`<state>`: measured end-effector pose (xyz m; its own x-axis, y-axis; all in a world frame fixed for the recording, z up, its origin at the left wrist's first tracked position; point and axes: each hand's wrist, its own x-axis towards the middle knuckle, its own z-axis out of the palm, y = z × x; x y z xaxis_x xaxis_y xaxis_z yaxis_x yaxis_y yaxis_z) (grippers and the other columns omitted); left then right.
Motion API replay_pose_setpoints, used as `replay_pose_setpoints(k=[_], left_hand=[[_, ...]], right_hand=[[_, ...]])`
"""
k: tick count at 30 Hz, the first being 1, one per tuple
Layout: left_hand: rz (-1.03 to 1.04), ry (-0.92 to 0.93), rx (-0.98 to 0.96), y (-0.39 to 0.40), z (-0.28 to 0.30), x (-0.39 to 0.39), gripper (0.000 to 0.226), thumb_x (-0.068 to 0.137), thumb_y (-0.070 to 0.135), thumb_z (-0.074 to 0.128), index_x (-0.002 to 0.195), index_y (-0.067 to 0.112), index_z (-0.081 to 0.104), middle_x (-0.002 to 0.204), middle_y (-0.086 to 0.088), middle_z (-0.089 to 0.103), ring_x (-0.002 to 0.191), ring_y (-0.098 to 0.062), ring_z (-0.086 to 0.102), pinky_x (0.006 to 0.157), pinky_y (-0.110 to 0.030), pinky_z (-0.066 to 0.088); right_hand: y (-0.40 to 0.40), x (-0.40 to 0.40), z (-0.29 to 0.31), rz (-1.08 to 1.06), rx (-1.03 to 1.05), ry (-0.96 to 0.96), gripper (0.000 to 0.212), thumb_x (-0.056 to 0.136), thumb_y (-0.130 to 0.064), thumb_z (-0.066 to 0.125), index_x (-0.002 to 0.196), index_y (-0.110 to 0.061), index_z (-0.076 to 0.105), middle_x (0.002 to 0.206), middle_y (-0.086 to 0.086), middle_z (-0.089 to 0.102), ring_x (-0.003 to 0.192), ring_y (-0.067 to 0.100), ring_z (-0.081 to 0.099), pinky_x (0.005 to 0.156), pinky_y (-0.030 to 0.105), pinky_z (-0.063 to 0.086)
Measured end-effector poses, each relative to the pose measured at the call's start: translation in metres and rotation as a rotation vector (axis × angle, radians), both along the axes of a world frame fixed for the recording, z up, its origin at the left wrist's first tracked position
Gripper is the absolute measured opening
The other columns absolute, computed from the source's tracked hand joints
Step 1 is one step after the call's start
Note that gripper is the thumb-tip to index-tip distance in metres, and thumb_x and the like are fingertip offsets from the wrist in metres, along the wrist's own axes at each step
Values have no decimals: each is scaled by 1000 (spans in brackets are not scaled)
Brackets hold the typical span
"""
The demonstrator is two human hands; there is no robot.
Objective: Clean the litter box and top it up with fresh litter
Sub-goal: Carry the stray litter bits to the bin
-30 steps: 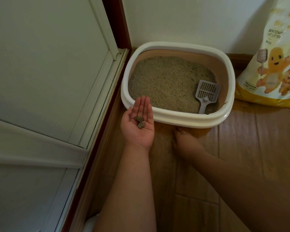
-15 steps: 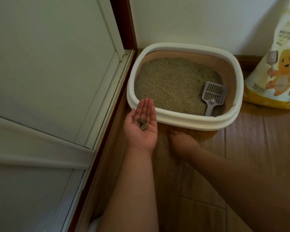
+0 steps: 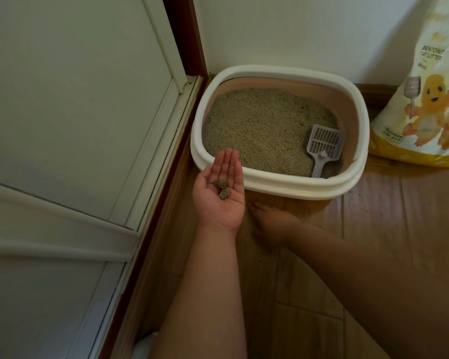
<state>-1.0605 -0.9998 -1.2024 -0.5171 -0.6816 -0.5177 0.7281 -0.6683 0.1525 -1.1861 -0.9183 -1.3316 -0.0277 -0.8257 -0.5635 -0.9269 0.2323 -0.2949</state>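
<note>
While the left hand [image 3: 219,196] lies flat and open at frame centre carrying two litter clumps [image 3: 222,189], the right hand [image 3: 268,220], its grip unreadable, works the floor below the litter box [image 3: 275,186]; scoop [image 3: 323,147] idle, litter bag [image 3: 425,99] untouched, topping-up ahead.

You faced a plain white wall [image 3: 296,29] above a brown wooden plank floor [image 3: 389,242]. Left of that wall stood a dark reddish-brown wooden door frame [image 3: 186,37], and beyond it a pale white-framed panel door [image 3: 70,104]. Light was dim and soft.
</note>
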Motion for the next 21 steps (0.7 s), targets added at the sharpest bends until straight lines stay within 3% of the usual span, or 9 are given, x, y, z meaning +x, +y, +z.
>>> replay_pose_setpoints(k=[7,11,14,17,21], left_hand=[[7,23,18,2,0,-5,36,104,21,46,120,-3,67,128,-19,70,121,-32,67,108,-39,50],[-10,30,25,8,-1,-16,36,104,21,46,121,-3,67,127,-19,70,122,-32,66,110,-39,48],[-28,21,20,13,-1,-22,36,103,21,46,120,-2,68,128,-18,70,121,-31,67,107,-38,52],[-35,18,14,15,-1,-23,36,103,20,46,121,-3,67,127,-18,70,120,-31,68,102,-39,53],[-33,7,19,13,0,-22,36,103,21,47,122,-3,67,128,-18,70,121,-31,67,110,-38,49]], right_hand=[[33,-3,-9,-74,-4,46,67,100,-26,52,159,-20,22,167,1,20,138,29,46,109,42,45],[62,-15,-3,-137,-141,10,51,104,-29,45,154,-25,37,161,-1,35,140,25,43,114,39,40],[68,-29,6,-328,-229,24,52,101,-30,49,152,-23,42,156,2,41,140,25,39,116,38,34],[69,-37,7,-396,-188,62,50,98,-30,53,147,-21,47,148,4,46,133,26,43,112,39,37],[60,-26,1,-380,-144,21,40,98,-33,55,135,-19,58,139,6,45,126,28,44,109,40,39]])
